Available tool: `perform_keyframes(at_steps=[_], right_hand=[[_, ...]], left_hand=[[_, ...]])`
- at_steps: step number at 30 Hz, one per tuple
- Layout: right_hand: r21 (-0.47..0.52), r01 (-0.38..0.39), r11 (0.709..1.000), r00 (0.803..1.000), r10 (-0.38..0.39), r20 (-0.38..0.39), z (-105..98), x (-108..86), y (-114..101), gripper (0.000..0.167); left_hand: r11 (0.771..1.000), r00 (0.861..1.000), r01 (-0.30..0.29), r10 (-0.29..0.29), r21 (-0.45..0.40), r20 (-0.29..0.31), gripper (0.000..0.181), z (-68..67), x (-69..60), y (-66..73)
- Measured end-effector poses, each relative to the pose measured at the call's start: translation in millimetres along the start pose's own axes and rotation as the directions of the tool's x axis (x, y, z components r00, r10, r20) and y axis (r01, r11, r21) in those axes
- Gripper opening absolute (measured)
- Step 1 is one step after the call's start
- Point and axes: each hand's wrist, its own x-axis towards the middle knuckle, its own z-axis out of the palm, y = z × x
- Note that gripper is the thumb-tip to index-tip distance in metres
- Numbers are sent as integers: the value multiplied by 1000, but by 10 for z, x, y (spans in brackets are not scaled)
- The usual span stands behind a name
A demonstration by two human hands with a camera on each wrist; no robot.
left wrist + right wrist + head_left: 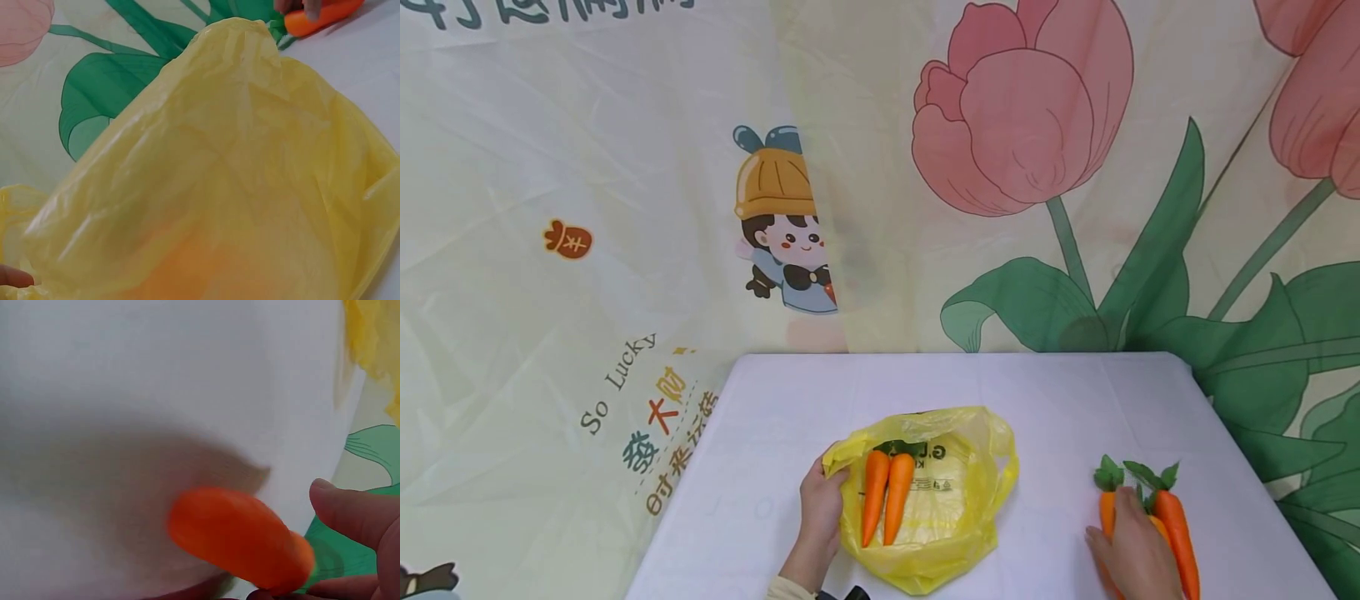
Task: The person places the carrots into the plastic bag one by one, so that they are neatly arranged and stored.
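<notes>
My left hand grips the left rim of a yellow plastic bag, whose mouth is spread wide. Inside, two orange carrots with green tops lie side by side. Over at the right, my right hand reaches down over several more carrots and partly covers them. In the right wrist view the thumb stands apart from a carrot, while the other fingers are mostly out of frame. The bag fills most of the left wrist view, with orange showing through.
A white table carries the bag and the carrots. Behind it hangs a printed cloth with tulips and a cartoon figure. A small dark object shows at the bottom edge by the left wrist.
</notes>
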Motion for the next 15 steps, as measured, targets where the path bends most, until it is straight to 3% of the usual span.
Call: perform_keyframes(at_steps=[8, 13, 15], right_hand=[[22, -64, 998, 995, 63, 72, 144, 5, 16, 85], [140, -104, 985, 985, 83, 153, 147, -55, -48, 74], [230, -135, 964, 975, 88, 204, 128, -95, -81, 74]], left_hand=[[1000, 1000, 8, -8, 23, -4, 52, -2, -2, -14], [1000, 1000, 10, -10, 22, 2, 52, 1, -6, -4], [1000, 1000, 4, -4, 20, 6, 52, 6, -9, 2]])
